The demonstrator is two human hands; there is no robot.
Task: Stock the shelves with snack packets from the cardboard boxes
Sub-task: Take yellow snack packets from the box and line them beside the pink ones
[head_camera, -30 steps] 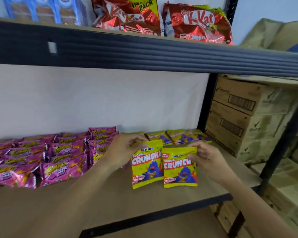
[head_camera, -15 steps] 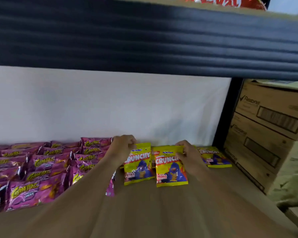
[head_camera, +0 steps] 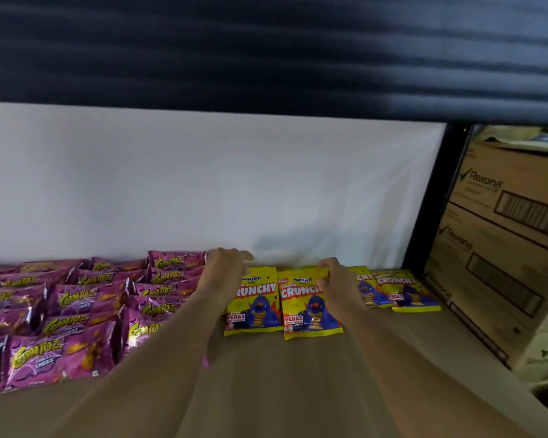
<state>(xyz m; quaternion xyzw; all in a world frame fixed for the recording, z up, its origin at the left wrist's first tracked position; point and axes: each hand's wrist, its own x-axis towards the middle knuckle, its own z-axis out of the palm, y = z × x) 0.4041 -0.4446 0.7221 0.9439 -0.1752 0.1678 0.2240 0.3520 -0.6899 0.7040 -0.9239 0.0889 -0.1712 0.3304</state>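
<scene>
Fingers of the right hand [head_camera: 337,284] are pinching the top edge of one yellow packet [head_camera: 310,306]; left hand [head_camera: 227,273] fingers are curling over its neighbour [head_camera: 253,303], grip unclear. Both are lying flat on the shelf [head_camera: 298,374], probably for alignment beside the pink packets [head_camera: 86,305].

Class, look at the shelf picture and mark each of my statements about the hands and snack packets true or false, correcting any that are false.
1. The right hand grips the top of a yellow Crunchy packet. True.
2. The purple Cornitoz packets lie to the right of the yellow ones. False: they lie to the left.
3. Cardboard boxes stand beyond the shelf's right end. True.
4. The two yellow packets at the hands stand upright against the back wall. False: they lie flat on the shelf board.
5. The left hand is at the left yellow packet. True.
</scene>
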